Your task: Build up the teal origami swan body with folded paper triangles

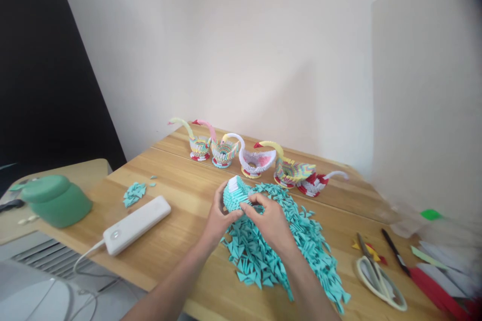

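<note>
Above the middle of a wooden table (188,261), both hands were closed on one rounded turquoise piece (236,196), built of many folded paper units and bearing a white patch near its top. The left hand (219,216) cupped its left side with the thumb across the front, while the right hand (273,218) gripped its right edge between thumb and fingers; whether those fingertips also pinched a loose unit, I could not tell. Beneath and around the right hand spread a large heap of turquoise paper triangles (256,266). Just behind stood a row of five paper swans (268,159), their curved necks pale yellow-green, pink, white, yellow and white. Off to the left lay a smaller pile of turquoise triangles (134,194), and near it a long white device (137,225) with a white cable (89,250) running over the table's edge. Farther left sat a green container (56,205). Well to the right, scissors (371,262) rested beside a slim black-handled tool (394,251), with blurred scraps of paper beyond them
</note>
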{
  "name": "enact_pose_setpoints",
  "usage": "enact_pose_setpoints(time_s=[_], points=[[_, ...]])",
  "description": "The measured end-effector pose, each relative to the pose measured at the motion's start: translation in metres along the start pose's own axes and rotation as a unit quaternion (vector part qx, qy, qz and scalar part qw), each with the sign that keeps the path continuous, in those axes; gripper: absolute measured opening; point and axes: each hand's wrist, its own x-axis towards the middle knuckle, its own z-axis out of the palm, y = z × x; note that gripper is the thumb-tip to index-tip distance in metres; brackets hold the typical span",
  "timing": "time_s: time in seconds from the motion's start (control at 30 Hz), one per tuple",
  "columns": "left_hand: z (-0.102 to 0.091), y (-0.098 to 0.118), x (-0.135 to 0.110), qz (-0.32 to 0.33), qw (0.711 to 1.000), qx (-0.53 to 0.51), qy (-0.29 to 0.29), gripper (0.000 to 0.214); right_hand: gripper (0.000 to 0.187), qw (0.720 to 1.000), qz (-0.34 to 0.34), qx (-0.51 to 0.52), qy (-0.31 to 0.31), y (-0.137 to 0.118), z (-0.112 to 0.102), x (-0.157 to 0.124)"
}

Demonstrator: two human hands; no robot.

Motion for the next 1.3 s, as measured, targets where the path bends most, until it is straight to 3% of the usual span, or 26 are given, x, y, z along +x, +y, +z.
enact_pose_setpoints(time_s=[0.13,0.33,0.53,0.7,0.87,1.1,1.3], points=[[-0.002,0.001,0.002,0.004,1.0,-0.009,0.003,0.092,0.022,0.999,-0.021,0.038,-0.029,0.004,-0.008,0.002],[-0.003,-0.003,0.004,0.008,1.0,-0.019,0.018,0.091,0.036,0.996,0.018,0.088,0.002,0.016,-0.029,-0.001],[-0.006,-0.006,0.003,0.012,1.0,-0.014,0.019,0.09,0.031,0.997,0.005,0.069,-0.036,0.016,-0.016,-0.002],[-0.007,-0.009,0.002,0.022,1.0,0.008,0.016,0.091,0.029,0.998,0.015,0.05,-0.032,0.013,-0.005,0.0],[-0.004,-0.003,-0.002,0.005,1.0,0.019,0.009,0.093,0.023,0.999,-0.002,0.017,-0.043,0.013,-0.007,0.0],[-0.002,0.005,-0.003,0.015,0.998,0.062,0.014,0.073,0.024,0.997,-0.017,0.021,-0.069,0.018,-0.01,-0.001],[-0.002,0.003,-0.001,0.03,0.997,0.064,0.028,0.071,0.027,0.997,0.017,0.044,-0.061,0.02,-0.007,-0.001]])
